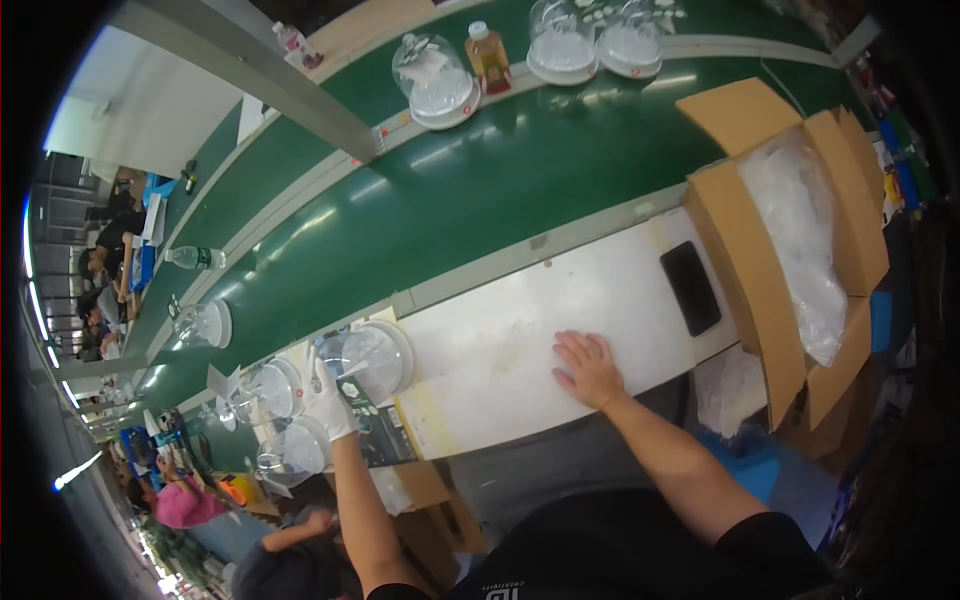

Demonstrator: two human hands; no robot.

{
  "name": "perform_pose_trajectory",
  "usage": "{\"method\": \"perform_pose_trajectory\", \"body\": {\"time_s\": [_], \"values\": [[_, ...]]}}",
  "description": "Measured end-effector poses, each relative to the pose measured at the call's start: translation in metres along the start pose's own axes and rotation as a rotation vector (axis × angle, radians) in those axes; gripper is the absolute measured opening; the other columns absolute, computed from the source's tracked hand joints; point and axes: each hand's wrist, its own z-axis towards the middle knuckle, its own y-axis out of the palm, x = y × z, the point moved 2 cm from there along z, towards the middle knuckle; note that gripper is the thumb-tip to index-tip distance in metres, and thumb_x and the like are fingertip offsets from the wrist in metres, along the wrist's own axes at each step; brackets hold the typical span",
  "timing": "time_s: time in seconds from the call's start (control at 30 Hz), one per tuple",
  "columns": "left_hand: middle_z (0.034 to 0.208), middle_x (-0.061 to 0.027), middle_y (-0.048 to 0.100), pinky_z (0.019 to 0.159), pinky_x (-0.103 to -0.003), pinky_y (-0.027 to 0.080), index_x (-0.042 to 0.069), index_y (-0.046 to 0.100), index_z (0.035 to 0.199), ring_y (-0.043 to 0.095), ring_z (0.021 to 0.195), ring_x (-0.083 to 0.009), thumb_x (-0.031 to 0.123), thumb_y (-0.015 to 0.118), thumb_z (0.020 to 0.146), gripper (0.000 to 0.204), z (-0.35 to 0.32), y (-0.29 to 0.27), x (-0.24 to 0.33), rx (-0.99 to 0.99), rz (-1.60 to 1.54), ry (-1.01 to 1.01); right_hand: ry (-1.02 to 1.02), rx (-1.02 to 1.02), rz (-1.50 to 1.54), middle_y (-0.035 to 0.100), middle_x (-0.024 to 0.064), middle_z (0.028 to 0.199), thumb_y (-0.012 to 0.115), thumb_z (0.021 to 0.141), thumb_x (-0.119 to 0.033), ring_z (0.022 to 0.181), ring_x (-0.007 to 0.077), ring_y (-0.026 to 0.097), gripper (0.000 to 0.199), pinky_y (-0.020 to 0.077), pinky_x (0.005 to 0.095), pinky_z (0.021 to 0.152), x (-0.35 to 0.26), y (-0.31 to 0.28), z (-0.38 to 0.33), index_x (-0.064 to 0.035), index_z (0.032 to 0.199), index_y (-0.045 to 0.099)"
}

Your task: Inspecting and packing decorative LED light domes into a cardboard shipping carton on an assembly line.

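Observation:
My left hand (328, 405), in a white glove, reaches to the left end of the worktop. Its fingers curve against the top of a clear dome (365, 358) with a round white base. Clear plastic domes on white bases, one (272, 388) and another (298, 447), stand just left of this hand. Bare and with fingers spread, my right hand (588, 370) rests on the white worktop (490, 340); nothing is in it. A black phone (690, 288) lies on the worktop to its right.
At right stands an open cardboard box (740, 270) lined with plastic. A green conveyor belt (450, 185) runs beyond the worktop. Across it are more domes (437, 85) and a drink bottle (488, 58). A grey post (270, 80) rises at upper left. A person in pink (185, 503) is at lower left.

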Motion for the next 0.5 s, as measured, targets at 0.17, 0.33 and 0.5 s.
{"method": "perform_pose_trajectory", "body": {"time_s": [0.17,0.33,0.5], "values": [[0.142,-0.0166,0.055,0.108,-0.034,0.041,-0.007,0.052,0.139,0.054,0.127,-0.0235,0.019,0.051,0.104,0.043,-0.001,-0.009,0.008,-0.02,-0.074,0.08,-0.061,0.093,0.088,0.053,0.0075,0.139,0.067,0.087,-0.027,0.132,0.0252,0.047,0.039,0.0324,0.0467,0.11,-0.009,-0.008,0.005,-0.0084,0.121,0.059],[0.123,-0.0233,0.066,0.097,-0.036,0.049,-0.003,0.062,0.125,0.066,0.112,-0.0314,0.027,0.061,0.098,0.041,0.0,-0.022,-0.012,-0.03,0.251,0.152,-0.095,0.128,0.123,0.054,0.0096,0.14,0.067,0.088,-0.022,0.135,0.0271,0.045,0.031,0.0327,0.0451,0.111,-0.011,-0.004,-0.006,-0.0077,0.116,0.063],[0.092,-0.0199,0.065,0.077,-0.047,0.053,0.002,0.066,0.093,0.065,0.084,-0.0372,0.037,0.059,0.096,0.035,-0.012,-0.035,0.035,0.062,0.772,0.572,0.037,0.307,0.418,0.058,0.0135,0.134,0.067,0.085,-0.008,0.132,0.0354,0.047,0.018,0.0362,0.046,0.109,-0.031,-0.014,-0.072,-0.0055,0.104,0.067]]}}
